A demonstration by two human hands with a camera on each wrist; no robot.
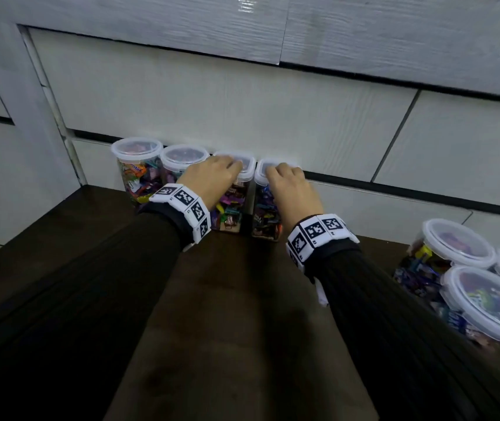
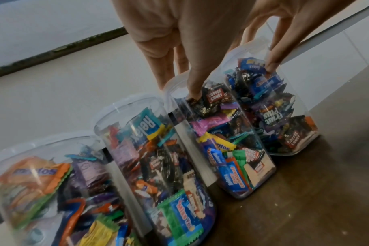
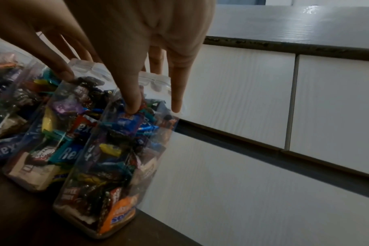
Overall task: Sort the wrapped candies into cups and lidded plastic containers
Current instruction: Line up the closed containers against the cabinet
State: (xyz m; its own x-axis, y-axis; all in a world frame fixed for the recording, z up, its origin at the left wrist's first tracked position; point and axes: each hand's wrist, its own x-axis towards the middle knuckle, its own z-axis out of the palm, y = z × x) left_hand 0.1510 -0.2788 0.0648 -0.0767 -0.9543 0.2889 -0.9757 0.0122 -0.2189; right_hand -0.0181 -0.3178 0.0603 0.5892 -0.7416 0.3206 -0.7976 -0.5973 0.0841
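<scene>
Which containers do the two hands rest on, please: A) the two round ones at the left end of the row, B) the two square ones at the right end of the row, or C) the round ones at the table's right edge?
B: the left hand tops the third container of the wall row, the right hand the fourth container, both square-lidded.

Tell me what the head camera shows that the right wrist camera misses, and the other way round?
Only the head view shows the whole row along the wall, including the two round containers at its left end, the left hand, and a separate cluster of lidded tubs at the right.

Only the right wrist view shows the wrappers up close, such as an orange candy at the bottom of the rightmost square container.

Both show the right hand gripping that container from above, and the dark table.
</scene>
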